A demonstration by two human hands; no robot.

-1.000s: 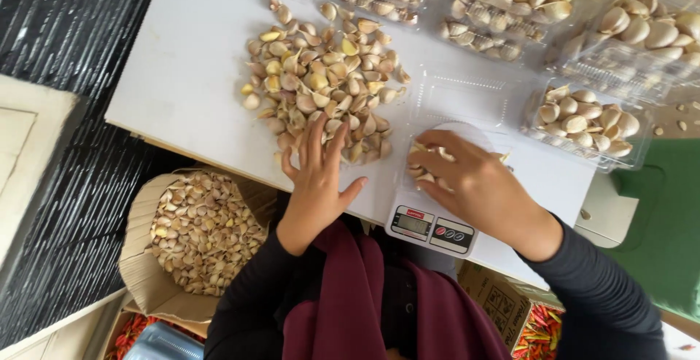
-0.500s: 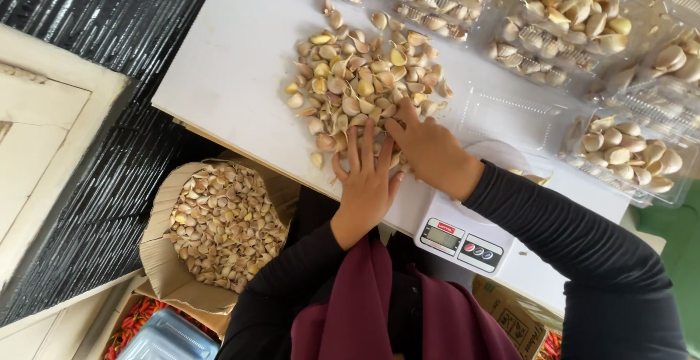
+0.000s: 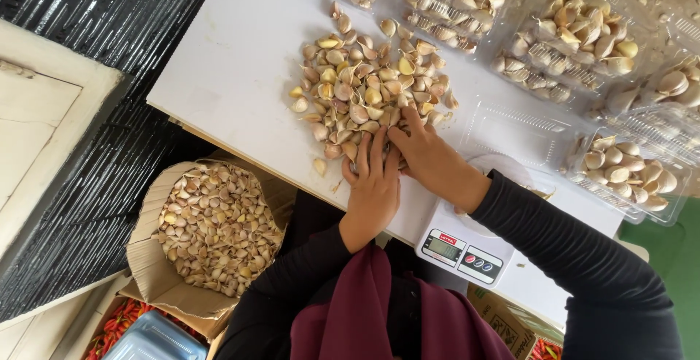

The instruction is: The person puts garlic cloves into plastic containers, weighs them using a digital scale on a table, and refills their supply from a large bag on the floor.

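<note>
At the far left, below the worktop (image 3: 240, 68), I see a cardboard box (image 3: 146, 272) full of garlic cloves (image 3: 215, 229); it stands on the floor, just beside the near edge of the worktop. Under this box, a crate with red chillies (image 3: 120, 320) and a blue plastic lid (image 3: 153, 338) show a little.

On the white worktop, near the middle, there is a loose pile of garlic cloves (image 3: 357, 86). It lies between the far edge and the near edge, and some single cloves are scattered around it. My left hand (image 3: 373, 181) rests flat at the near side of this pile, fingers together and stretched forward, the fingertips touching the closest cloves. My right hand (image 3: 430, 159) is just beside it, touching it, with the fingers curved over the same near rim of the pile. Both hands press on the cloves; I cannot tell whether any clove is pinched under the fingers.

To the right of the hands, at the near edge, stands a white digital kitchen scale (image 3: 463, 247), partly hidden by my right forearm. An empty clear plastic tray (image 3: 521, 130) lies behind it. Along the far edge and toward the right corner, several clear plastic trays filled with garlic cloves (image 3: 576, 39) stand close together, one more (image 3: 627, 177) near the right edge.
</note>
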